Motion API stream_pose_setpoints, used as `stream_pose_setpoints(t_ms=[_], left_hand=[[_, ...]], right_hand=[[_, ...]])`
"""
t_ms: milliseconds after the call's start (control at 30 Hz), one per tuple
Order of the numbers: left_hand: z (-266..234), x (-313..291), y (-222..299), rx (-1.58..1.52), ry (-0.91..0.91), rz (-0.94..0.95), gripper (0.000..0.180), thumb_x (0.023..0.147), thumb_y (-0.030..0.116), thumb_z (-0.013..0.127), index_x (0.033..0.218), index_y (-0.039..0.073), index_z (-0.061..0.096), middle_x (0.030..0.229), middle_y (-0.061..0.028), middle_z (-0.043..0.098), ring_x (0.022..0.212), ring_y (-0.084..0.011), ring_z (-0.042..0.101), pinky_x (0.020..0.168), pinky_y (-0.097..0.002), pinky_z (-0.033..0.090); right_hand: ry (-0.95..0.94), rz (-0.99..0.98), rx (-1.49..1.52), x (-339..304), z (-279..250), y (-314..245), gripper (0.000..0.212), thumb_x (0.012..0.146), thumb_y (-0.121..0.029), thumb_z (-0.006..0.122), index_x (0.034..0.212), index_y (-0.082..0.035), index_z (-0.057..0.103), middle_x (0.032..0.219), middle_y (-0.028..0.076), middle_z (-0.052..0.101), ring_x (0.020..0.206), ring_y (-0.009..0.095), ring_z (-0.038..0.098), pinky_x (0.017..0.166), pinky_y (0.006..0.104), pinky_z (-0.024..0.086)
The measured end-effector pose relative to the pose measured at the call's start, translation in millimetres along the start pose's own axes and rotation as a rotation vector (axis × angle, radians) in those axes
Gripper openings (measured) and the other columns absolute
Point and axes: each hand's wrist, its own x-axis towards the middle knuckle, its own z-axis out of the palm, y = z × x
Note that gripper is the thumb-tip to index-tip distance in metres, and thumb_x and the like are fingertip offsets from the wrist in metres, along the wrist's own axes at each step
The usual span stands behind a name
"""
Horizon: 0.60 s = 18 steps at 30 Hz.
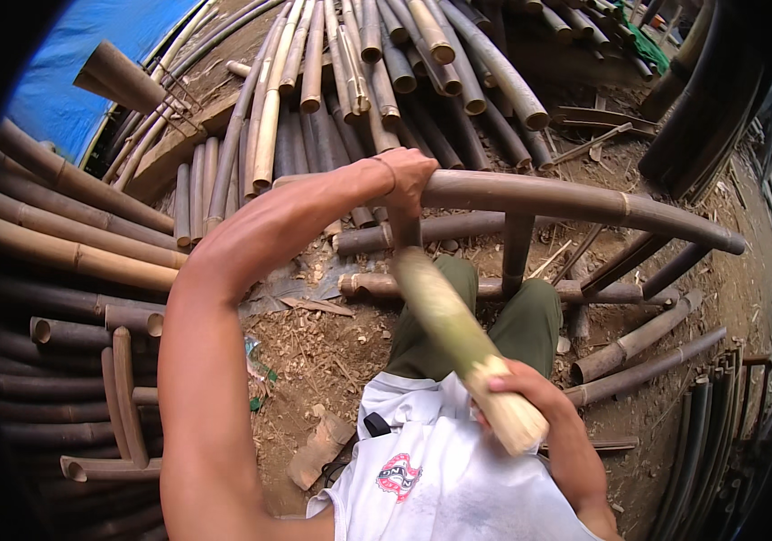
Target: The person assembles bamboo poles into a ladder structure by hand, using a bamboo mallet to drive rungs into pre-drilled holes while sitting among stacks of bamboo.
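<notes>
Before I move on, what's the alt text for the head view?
The right hand holds a thick, pale yellow-green wooden stick, blurred; the left hand grips a brown round-poled bamboo frame. Brown and tan bamboo poles lie stacked beyond and leftward.

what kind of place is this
Likely an open-air bamboo yard or workshop: cut bamboo poles lie in big stacks on several sides, and pale shavings and scraps litter the bare earth.
</notes>
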Motion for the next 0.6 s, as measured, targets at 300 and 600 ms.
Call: stream_pose_setpoints(t_ms=[300,600], left_hand=[[-9.9,-4.9,10.5,0.031,0.027,-0.018,0.053,0.054,0.027,0.081,0.096,0.001,0.065,0.089,-0.0202,0.069,0.090,-0.0346,0.067,0.080,-0.0392,0.054],[-10.6,-4.1,8.4,0.039,0.106,0.018,0.042,0.055,0.023,0.075,0.089,0.000,0.065,0.083,-0.0202,0.069,0.084,-0.0349,0.068,0.076,-0.0394,0.055]], right_hand=[[0.088,-0.109,0.151,218.1,78.9,-11.8,0.040,0.084,-0.026,0.069,0.108,0.001,0.053,0.077,0.009,0.060,0.059,0.020,0.061,0.053,0.0343,0.053],[0.105,-0.132,0.102,234.4,68.6,-27.3,0.048,0.079,-0.023,0.072,0.112,0.007,0.053,0.089,0.013,0.063,0.076,0.018,0.062,0.068,0.0325,0.053]])
